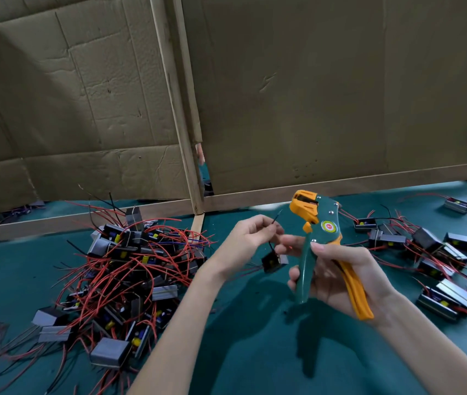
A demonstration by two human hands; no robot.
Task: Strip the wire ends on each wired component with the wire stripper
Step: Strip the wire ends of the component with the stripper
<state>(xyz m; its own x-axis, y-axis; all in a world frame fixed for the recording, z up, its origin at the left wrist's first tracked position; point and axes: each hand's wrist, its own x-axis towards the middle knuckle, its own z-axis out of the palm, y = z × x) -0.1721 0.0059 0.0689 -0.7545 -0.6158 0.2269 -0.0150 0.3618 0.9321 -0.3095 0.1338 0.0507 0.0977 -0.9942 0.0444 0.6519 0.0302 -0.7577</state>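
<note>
The left hand (243, 238) pinched the thin black wire (275, 220), which looked bendy, near its tip, the small light component (272, 263) dangling above the table (255, 352), while the right hand (337, 275), at 3 o'clock, gripped the hard wire stripper (323, 215) by its handles.

The left hand (248, 238) pinched a black wire (272, 223) of a small wired component (273, 262) hanging below it. The right hand (337, 276) gripped the green and orange wire stripper (319, 243), head up. A tangled pile of components (129, 269) lay left on the green table (255, 352).
</note>
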